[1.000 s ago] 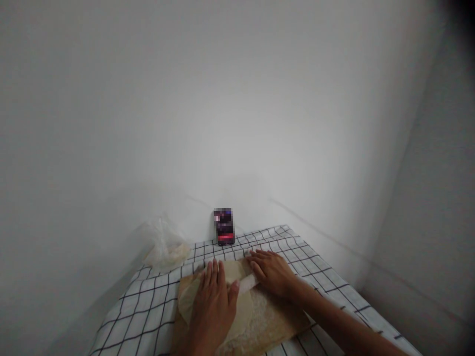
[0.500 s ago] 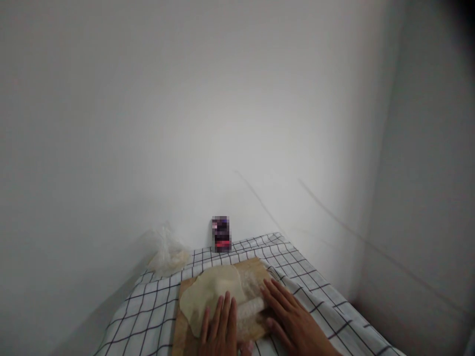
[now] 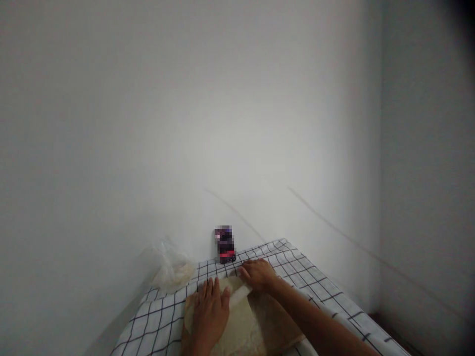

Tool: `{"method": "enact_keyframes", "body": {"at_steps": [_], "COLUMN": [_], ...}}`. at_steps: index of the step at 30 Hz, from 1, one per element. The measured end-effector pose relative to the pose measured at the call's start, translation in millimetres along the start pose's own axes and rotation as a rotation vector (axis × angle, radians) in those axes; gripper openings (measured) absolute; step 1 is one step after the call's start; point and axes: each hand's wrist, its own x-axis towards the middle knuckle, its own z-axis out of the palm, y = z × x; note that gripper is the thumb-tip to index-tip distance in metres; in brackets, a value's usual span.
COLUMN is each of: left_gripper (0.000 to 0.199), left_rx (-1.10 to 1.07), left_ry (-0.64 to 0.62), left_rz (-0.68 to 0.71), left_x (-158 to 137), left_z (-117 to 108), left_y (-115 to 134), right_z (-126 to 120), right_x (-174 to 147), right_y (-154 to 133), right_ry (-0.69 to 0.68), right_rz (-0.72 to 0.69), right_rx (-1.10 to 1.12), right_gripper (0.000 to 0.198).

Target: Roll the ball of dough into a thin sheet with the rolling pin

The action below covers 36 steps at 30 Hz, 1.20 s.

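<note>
A pale rolling pin (image 3: 239,295) lies slantwise across a thin, flattened sheet of dough (image 3: 239,321) on a wooden board (image 3: 276,316). My left hand (image 3: 212,309) rests over the pin's left end, fingers stretched forward and thumb apart. At the pin's far right end, my right hand (image 3: 260,274) has its fingers bent over it, near the board's back edge. Both hands hide the ends of the pin, and my left hand covers part of the dough.
A clear plastic bag (image 3: 172,269) with something pale inside sits at the back left. Behind the board, a dark blurred phone-like object (image 3: 225,244) leans on the white wall (image 3: 237,123). A black-and-white checked cloth (image 3: 156,316) covers the table.
Both hands have moved forward, away from me, and the rolling pin has rolled from the board's near right onto the far part of the dough. The camera view has shifted slightly.
</note>
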Motion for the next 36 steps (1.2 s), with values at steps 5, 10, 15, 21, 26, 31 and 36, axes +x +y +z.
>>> {"method": "enact_keyframes", "body": {"at_steps": [5,10,15,21,26,31,36], "left_gripper": [0.035,0.049,0.060,0.075,0.081,0.071,0.042], "left_rx": [0.164,0.074,-0.021,-0.070,-0.118,-0.341,-0.730], "left_ry": [-0.034,0.091,0.170,0.266,0.380,0.257,-0.040], "left_rz": [0.115,-0.022,-0.011,0.089,0.037,0.039,-0.442], "left_x": [0.2,-5.7,-19.6,-56.1,-79.4,-95.8,-70.6], "left_z": [12.8,-1.6,-33.1,-58.6,-51.4,-62.3,-117.8], "left_y": [-4.8,25.4,47.4,70.9,97.0,91.9,35.5], "right_z": [7.3,6.0,8.1,10.3,2.4,-8.3,-12.4], "right_x": [9.9,-32.0,-82.8,-138.9,-156.8,-159.5,-158.8], "right_y": [2.3,11.9,16.3,13.4,6.7,9.7,39.9], "right_ry": [-0.003,0.001,0.086,0.095,0.107,0.135,0.202], "right_rz": [0.043,-0.030,-0.036,-0.005,-0.014,-0.114,-0.012], "right_rx": [-0.007,0.022,0.093,0.151,0.096,0.055,0.163], "right_gripper": [0.047,0.044,0.046,0.054,0.052,0.036,0.026]}}
